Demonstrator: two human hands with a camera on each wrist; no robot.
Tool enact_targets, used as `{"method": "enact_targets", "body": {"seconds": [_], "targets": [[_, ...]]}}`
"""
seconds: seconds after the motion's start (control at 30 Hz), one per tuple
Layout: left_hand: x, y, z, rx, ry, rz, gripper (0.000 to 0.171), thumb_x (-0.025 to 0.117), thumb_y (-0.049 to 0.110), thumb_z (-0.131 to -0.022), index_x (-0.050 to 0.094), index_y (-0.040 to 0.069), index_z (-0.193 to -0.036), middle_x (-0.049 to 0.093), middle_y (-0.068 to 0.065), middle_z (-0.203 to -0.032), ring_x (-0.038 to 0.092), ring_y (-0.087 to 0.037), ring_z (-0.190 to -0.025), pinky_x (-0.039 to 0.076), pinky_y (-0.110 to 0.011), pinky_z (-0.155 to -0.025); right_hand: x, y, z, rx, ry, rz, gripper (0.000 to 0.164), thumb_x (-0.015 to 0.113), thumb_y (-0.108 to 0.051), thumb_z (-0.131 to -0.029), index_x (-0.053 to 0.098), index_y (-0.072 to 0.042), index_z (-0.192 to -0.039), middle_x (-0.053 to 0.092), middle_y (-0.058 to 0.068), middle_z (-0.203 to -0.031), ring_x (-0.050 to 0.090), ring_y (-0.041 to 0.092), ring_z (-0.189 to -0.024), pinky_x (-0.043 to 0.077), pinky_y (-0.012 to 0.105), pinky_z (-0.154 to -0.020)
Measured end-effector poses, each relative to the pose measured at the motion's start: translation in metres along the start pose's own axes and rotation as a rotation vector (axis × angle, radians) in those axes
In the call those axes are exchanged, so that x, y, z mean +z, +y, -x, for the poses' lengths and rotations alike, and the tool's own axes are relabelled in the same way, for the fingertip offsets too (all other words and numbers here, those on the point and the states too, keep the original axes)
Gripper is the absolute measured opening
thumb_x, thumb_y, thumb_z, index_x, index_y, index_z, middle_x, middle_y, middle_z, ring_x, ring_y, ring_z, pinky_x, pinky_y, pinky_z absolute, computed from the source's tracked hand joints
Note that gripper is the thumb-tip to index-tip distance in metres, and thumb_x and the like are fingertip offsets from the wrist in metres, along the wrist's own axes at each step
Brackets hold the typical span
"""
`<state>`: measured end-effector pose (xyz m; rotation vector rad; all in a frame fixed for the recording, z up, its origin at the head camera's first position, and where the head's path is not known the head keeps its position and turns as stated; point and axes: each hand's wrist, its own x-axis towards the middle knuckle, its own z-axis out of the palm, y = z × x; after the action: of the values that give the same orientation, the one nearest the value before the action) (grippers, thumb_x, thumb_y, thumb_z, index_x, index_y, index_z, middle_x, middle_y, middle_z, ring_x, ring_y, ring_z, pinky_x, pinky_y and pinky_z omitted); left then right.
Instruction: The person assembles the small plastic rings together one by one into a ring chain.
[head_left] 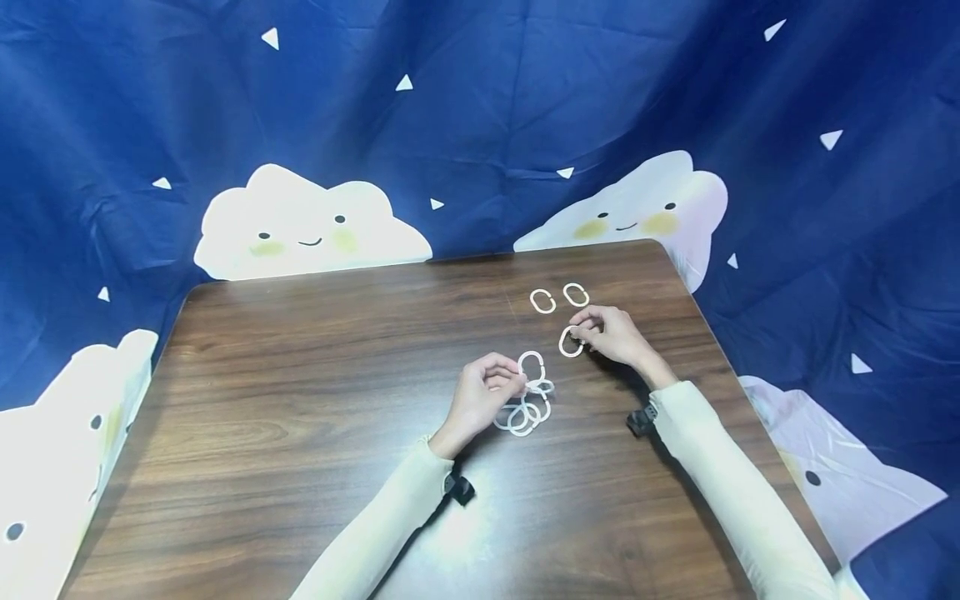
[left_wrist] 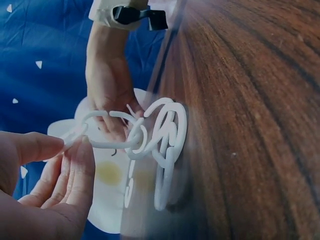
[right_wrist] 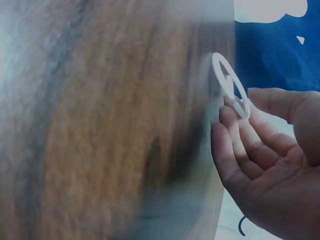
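- Left hand [head_left: 487, 392]: narrow pinch, thumb and fingertips on end ring of a white ring chain [left_wrist: 182, 125]; chain bunched at that hand's 3–4 o'clock, just over or on the table [head_left: 300, 375], can't tell which from here.
- Right hand [head_left: 611, 335]: narrow pinch on one single ring [right_wrist: 226, 85], sticking out at its 9 o'clock, apart from the chain.
- Two loose rings [head_left: 532, 300] flat on tabletop, right hand's 10–11 o'clock, side by side, not touching.
- Blue curtain [head_left: 465, 108], cloud print, I see at 12 o'clock past table.
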<state>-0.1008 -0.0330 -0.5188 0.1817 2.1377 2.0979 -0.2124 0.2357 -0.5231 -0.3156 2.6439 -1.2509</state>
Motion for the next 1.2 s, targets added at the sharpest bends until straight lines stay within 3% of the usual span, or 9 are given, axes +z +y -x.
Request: {"method": "enact_targets", "body": {"seconds": [0.13, 0.3, 0.53, 0.9, 1.13, 1.2], "targets": [[-0.001, 0.001, 0.001, 0.003, -0.002, -0.002, 0.013, 0.072, -0.001, -0.092, 0.067, -0.006, -0.104, 0.075, -0.028, -0.095, 0.078, -0.041, -0.084, 0.066, -0.032, -0.077, -0.003, -0.002, 0.005, 0.004, -0.029, -0.024, 0.017, 0.062, -0.003, -0.100, 0.070, 0.002, -0.115, 0.078, 0.022, -0.102, 0.074, 0.020, -0.078, 0.063, 0.028, -0.065], [-0.003, 0.001, 0.000, 0.001, -0.004, 0.003, 0.014, 0.072, -0.001, -0.092, 0.067, -0.006, -0.104, 0.075, -0.029, -0.096, 0.076, -0.046, -0.087, 0.066, -0.033, -0.077, -0.006, -0.010, 0.011, -0.005, -0.044, 0.003, 0.017, 0.062, -0.003, -0.101, 0.070, 0.002, -0.115, 0.079, 0.020, -0.102, 0.075, 0.023, -0.085, 0.058, 0.023, -0.064], [-0.004, 0.000, -0.002, -0.002, 0.000, 0.011, 0.016, 0.074, -0.001, -0.092, 0.069, -0.006, -0.106, 0.076, -0.028, -0.097, 0.079, -0.038, -0.084, 0.066, -0.029, -0.076, -0.007, -0.018, 0.019, -0.007, -0.053, 0.004, 0.017, 0.065, -0.006, -0.101, 0.069, -0.001, -0.117, 0.077, 0.020, -0.104, 0.073, 0.031, -0.082, 0.054, 0.025, -0.055], [-0.012, 0.006, -0.005, 0.013, 0.034, 0.014, 0.017, 0.074, -0.003, -0.092, 0.071, -0.008, -0.108, 0.075, -0.031, -0.098, 0.079, -0.034, -0.082, 0.066, -0.029, -0.076, -0.004, -0.027, 0.028, -0.068, 0.014, -0.004, 0.015, 0.070, -0.008, -0.099, 0.071, -0.003, -0.113, 0.077, 0.021, -0.101, 0.074, 0.020, -0.081, 0.055, 0.018, -0.067], [-0.012, 0.007, -0.005, 0.016, 0.040, 0.035, 0.017, 0.074, -0.003, -0.091, 0.071, -0.008, -0.108, 0.075, -0.031, -0.097, 0.079, -0.024, -0.078, 0.066, -0.029, -0.076, -0.002, -0.038, 0.037, -0.098, 0.050, -0.077, 0.019, 0.070, -0.006, -0.098, 0.069, 0.003, -0.115, 0.077, 0.023, -0.101, 0.076, 0.018, -0.081, 0.065, 0.034, -0.076], [-0.012, 0.007, -0.006, 0.015, 0.039, 0.045, 0.017, 0.074, -0.003, -0.092, 0.071, -0.008, -0.108, 0.075, -0.031, -0.097, 0.079, -0.023, -0.078, 0.066, -0.029, -0.076, -0.002, -0.041, 0.040, -0.105, 0.056, -0.100, 0.019, 0.070, -0.006, -0.098, 0.069, 0.003, -0.115, 0.076, 0.024, -0.101, 0.075, 0.015, -0.081, 0.065, 0.034, -0.076]]}}
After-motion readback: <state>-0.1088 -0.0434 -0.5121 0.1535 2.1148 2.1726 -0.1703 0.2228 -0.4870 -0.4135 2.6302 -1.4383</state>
